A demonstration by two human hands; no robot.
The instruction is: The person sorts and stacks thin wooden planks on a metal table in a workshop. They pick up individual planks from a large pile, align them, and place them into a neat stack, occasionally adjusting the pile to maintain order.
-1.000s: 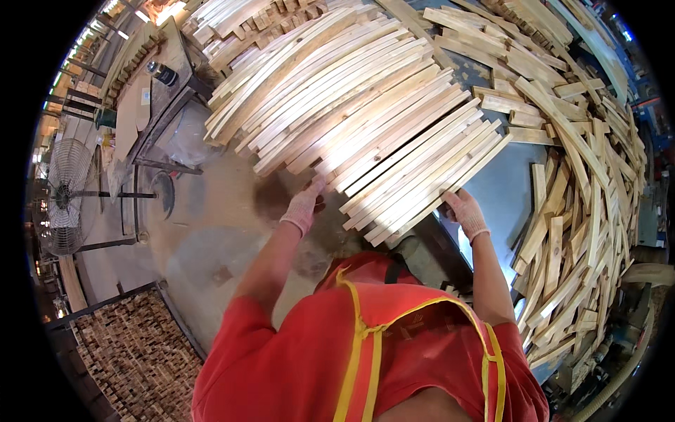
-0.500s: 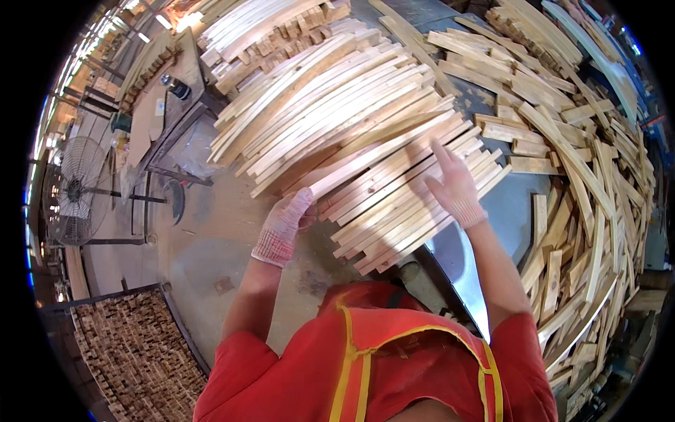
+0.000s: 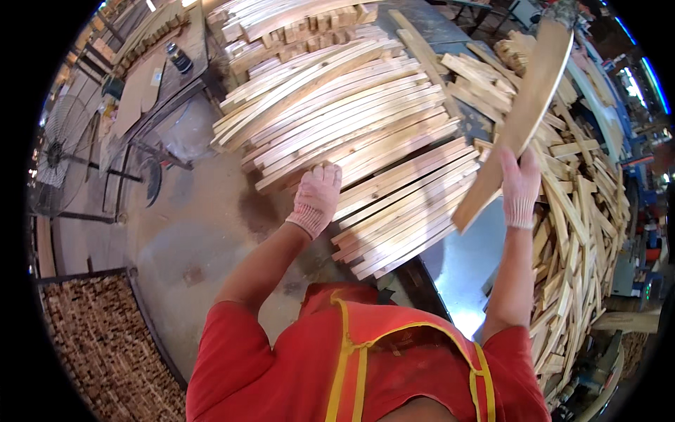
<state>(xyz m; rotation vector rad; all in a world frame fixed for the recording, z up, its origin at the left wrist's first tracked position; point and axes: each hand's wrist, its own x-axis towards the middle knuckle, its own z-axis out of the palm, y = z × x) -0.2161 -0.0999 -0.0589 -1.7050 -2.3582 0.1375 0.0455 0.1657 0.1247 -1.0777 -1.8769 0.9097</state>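
My right hand point(image 3: 520, 184), in a white knit glove, grips the edge of a long wooden board point(image 3: 529, 105). The board is raised and tilted, its far end up at the top right and its near end over the right side of the strips. My left hand point(image 3: 318, 197), gloved too, has its fingers bent over the left end of a wooden strip point(image 3: 373, 165), partly hiding that end. Below and to the right, a row of narrower wooden strips point(image 3: 411, 204) lies side by side, a dark gap separating it from the stack beyond.
A heap of loose wood pieces point(image 3: 573, 232) covers the right side. More stacked strips point(image 3: 302, 24) stand at the back. On the left are a table with a dark bottle point(image 3: 179, 58), a standing fan point(image 3: 56, 155) and a bin of small wood blocks point(image 3: 105, 337).
My right hand has moved right, from open above the strips to holding the raised board. My left hand has shifted right and slightly up along the strip ends.
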